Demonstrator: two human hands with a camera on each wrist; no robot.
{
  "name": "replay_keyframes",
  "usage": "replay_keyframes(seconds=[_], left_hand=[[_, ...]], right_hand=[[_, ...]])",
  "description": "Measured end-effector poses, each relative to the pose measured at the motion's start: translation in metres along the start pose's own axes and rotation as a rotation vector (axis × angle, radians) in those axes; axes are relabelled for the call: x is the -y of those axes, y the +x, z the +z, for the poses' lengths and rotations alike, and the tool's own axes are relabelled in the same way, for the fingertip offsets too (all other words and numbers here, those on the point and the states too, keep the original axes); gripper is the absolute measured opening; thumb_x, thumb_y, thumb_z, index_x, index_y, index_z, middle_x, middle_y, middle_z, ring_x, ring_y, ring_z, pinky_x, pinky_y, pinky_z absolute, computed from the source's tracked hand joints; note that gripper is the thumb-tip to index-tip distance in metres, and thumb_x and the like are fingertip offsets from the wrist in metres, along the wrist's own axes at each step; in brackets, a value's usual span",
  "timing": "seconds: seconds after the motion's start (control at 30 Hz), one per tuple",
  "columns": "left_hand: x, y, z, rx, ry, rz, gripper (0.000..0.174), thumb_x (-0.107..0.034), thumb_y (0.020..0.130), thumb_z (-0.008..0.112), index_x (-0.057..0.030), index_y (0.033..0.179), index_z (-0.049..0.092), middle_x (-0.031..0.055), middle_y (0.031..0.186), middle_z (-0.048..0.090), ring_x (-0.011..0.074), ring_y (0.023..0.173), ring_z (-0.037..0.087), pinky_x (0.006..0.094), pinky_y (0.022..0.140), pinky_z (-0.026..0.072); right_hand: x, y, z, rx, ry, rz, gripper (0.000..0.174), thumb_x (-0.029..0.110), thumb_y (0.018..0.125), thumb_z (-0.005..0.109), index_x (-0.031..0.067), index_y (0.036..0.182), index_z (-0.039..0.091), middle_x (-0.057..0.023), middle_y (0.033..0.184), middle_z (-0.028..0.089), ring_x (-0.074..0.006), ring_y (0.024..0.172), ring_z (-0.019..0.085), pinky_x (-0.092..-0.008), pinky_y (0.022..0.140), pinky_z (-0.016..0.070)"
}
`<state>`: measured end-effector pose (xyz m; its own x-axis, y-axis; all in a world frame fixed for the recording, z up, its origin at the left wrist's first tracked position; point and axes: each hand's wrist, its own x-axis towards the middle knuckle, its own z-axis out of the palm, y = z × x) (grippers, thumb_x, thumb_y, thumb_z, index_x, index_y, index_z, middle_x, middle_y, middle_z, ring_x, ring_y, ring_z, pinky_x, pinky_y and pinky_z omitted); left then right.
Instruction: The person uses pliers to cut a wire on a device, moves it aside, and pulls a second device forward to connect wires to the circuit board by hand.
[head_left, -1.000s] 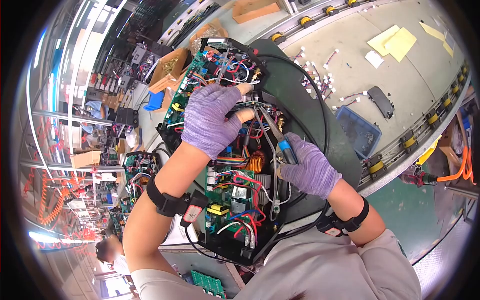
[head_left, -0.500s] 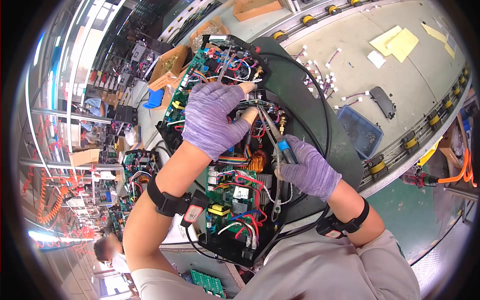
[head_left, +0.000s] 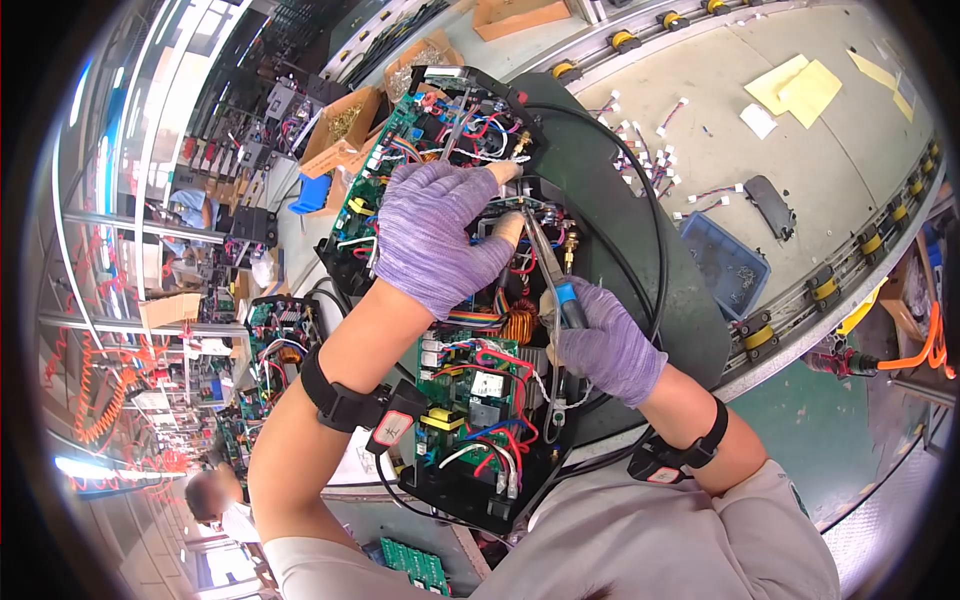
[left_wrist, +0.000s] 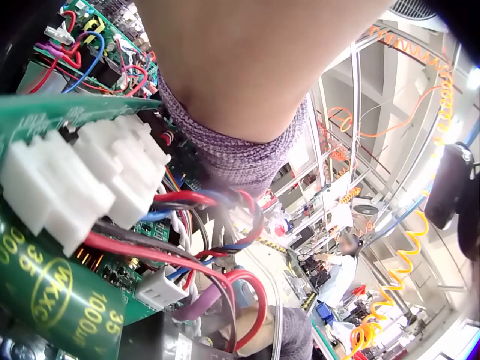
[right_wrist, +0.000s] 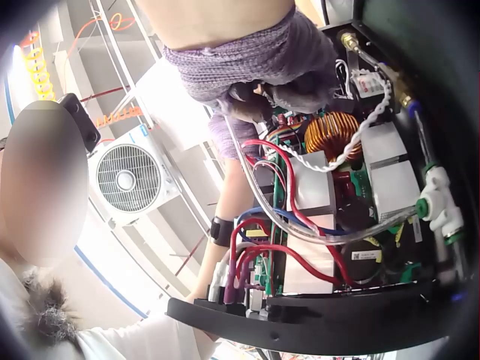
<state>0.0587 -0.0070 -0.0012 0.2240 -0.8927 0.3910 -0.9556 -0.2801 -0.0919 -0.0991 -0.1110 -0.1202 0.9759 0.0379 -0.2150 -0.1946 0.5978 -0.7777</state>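
The left hand, in a purple glove with bare thumb and fingertip, grips a dark end panel between two open circuit-board units. In the right hand are long-nosed pliers with a blue grip; their tips lie beside the left thumb, at small parts near the panel. In the left wrist view, wires and white connectors hide the left fingers. The right wrist view shows the right glove above the lower unit, near a copper coil and a clear tube; the pliers cannot be made out there.
Black cables loop right of the units over a green board. Beyond lie small connector leads, a blue tray and yellow papers. Cardboard boxes stand upper left; another person is at lower left.
The right hand has shifted slightly left against the unit, and the pliers stand a little more upright. The left hand keeps its hold. The head view has shifted slightly.
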Motion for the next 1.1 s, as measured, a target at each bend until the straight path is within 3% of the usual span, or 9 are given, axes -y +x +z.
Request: replay_keyframes(seconds=[0.1, 0.4, 0.5, 0.6, 0.7, 0.8, 0.9, 1.0, 1.1], left_hand=[[0.0, -0.001, 0.001, 0.007, -0.021, -0.019, 0.041, -0.018, 0.069, 0.076, -0.0079, 0.108, 0.068, 0.0078, 0.079, 0.066, 0.0264, 0.072, 0.062, 0.0369, 0.071, 0.0476], [0.0, 0.002, 0.0, 0.004, -0.003, 0.024, 0.04, -0.016, 0.068, 0.076, -0.0064, 0.106, 0.068, 0.0079, 0.076, 0.064, 0.0268, 0.071, 0.061, 0.0372, 0.071, 0.0466], [-0.001, 0.002, 0.001, 0.012, -0.009, -0.009, 0.037, -0.018, 0.068, 0.075, -0.008, 0.103, 0.069, 0.0083, 0.079, 0.066, 0.0275, 0.074, 0.061, 0.0395, 0.075, 0.0467], [-0.001, 0.001, 0.002, 0.0, -0.009, -0.019, 0.036, -0.02, 0.067, 0.075, -0.0088, 0.101, 0.069, 0.0084, 0.078, 0.066, 0.0278, 0.075, 0.061, 0.0408, 0.077, 0.0468], [0.0, 0.001, 0.001, 0.002, 0.006, -0.011, 0.037, -0.02, 0.067, 0.075, -0.0089, 0.101, 0.069, 0.0083, 0.076, 0.065, 0.0277, 0.074, 0.061, 0.0409, 0.075, 0.0468], [-0.002, 0.003, -0.002, -0.003, 0.015, 0.012, 0.039, -0.017, 0.067, 0.077, -0.0075, 0.104, 0.069, 0.0078, 0.075, 0.064, 0.0273, 0.071, 0.06, 0.0387, 0.071, 0.0463], [0.0, 0.004, -0.001, -0.018, 0.017, 0.035, 0.041, -0.016, 0.066, 0.078, -0.0067, 0.105, 0.07, 0.0077, 0.074, 0.064, 0.0273, 0.069, 0.059, 0.0376, 0.068, 0.0461], [0.0, 0.004, 0.0, -0.004, 0.021, 0.008, 0.038, -0.019, 0.067, 0.077, -0.0079, 0.103, 0.069, 0.0083, 0.076, 0.065, 0.0275, 0.073, 0.061, 0.0394, 0.074, 0.0467], [0.0, 0.004, -0.002, 0.016, 0.025, 0.02, 0.039, -0.019, 0.068, 0.077, -0.0075, 0.105, 0.069, 0.008, 0.076, 0.065, 0.0274, 0.072, 0.061, 0.0388, 0.072, 0.0466]], right_hand=[[-0.02, 0.014, 0.001, -0.087, -0.355, -0.199, 0.032, 0.0, 0.078, 0.058, 0.0064, 0.109, 0.053, 0.0005, 0.083, 0.049, -0.0079, 0.072, 0.049, -0.025, 0.062, 0.0453], [-0.019, 0.014, 0.012, 0.021, -0.037, -0.08, 0.035, -0.002, 0.076, 0.057, 0.0039, 0.11, 0.051, -0.0001, 0.086, 0.049, -0.0084, 0.074, 0.049, -0.023, 0.066, 0.0466], [-0.022, 0.016, 0.027, -0.108, -0.168, -0.188, 0.035, -0.002, 0.076, 0.057, 0.0042, 0.11, 0.051, -0.0004, 0.086, 0.049, -0.0086, 0.073, 0.05, -0.0229, 0.066, 0.0473], [-0.037, 0.022, 0.039, -0.35, -0.36, -0.361, 0.035, 0.0, 0.076, 0.06, 0.0002, 0.11, 0.053, -0.0075, 0.074, 0.053, -0.0171, 0.061, 0.053, -0.0337, 0.059, 0.0479], [-0.034, 0.026, 0.031, -0.28, -0.354, -0.329, 0.036, 0.002, 0.076, 0.061, -0.0011, 0.111, 0.053, -0.0106, 0.075, 0.056, -0.0214, 0.063, 0.054, -0.0348, 0.061, 0.0485], [-0.019, 0.018, 0.018, -0.078, -0.231, -0.172, 0.036, -0.002, 0.073, 0.057, 0.0001, 0.108, 0.053, -0.0043, 0.086, 0.053, -0.0127, 0.074, 0.052, -0.0271, 0.067, 0.0481], [-0.017, 0.016, 0.027, -0.229, -0.394, -0.245, 0.035, 0.0, 0.072, 0.058, -0.0006, 0.107, 0.053, -0.0049, 0.086, 0.054, -0.0135, 0.072, 0.052, -0.0286, 0.068, 0.0489], [-0.03, 0.021, 0.033, -0.434, -0.662, -0.291, 0.037, 0.004, 0.077, 0.061, -0.0023, 0.112, 0.054, -0.0138, 0.076, 0.058, -0.0262, 0.064, 0.056, -0.0361, 0.063, 0.0493], [-0.032, 0.022, 0.031, -0.349, -0.482, -0.354, 0.04, 0.006, 0.077, 0.062, -0.0034, 0.115, 0.053, -0.0144, 0.078, 0.06, -0.028, 0.067, 0.058, -0.037, 0.064, 0.0497]])
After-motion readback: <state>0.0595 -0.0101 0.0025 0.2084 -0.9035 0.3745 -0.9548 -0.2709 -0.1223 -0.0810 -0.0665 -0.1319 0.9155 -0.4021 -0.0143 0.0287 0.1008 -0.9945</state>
